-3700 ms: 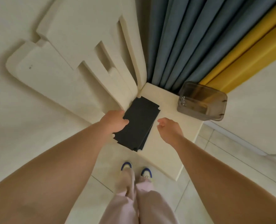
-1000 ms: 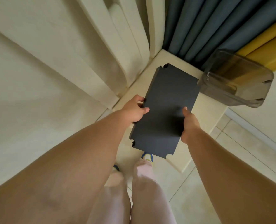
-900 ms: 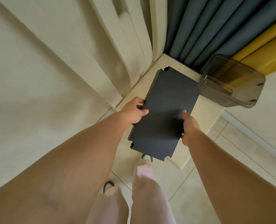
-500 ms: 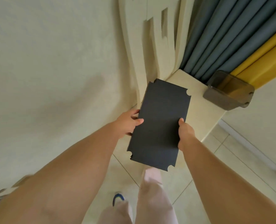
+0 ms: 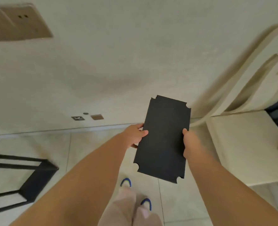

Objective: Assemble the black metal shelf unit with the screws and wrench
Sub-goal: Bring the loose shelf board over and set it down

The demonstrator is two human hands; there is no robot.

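Observation:
A flat black shelf panel (image 5: 163, 137) with notched corners hangs in the air in front of me, above the tiled floor. My left hand (image 5: 133, 135) grips its left long edge, thumb on top. My right hand (image 5: 189, 142) grips the right long edge, thumb on top too. A black metal frame (image 5: 37, 175) of the shelf unit stands on the floor at the lower left, apart from the panel. No screws or wrench are in view.
A cream table (image 5: 242, 149) stands at the right, with cream furniture (image 5: 249, 82) leaning against the wall behind it. Wall sockets (image 5: 86, 117) sit low on the wall. My feet in blue-trimmed shoes (image 5: 145, 203) stand on the tiles below the panel.
Both hands lifted the black panel off the cream table and carried it left. The view swung left, so the metal frame on the floor came into sight.

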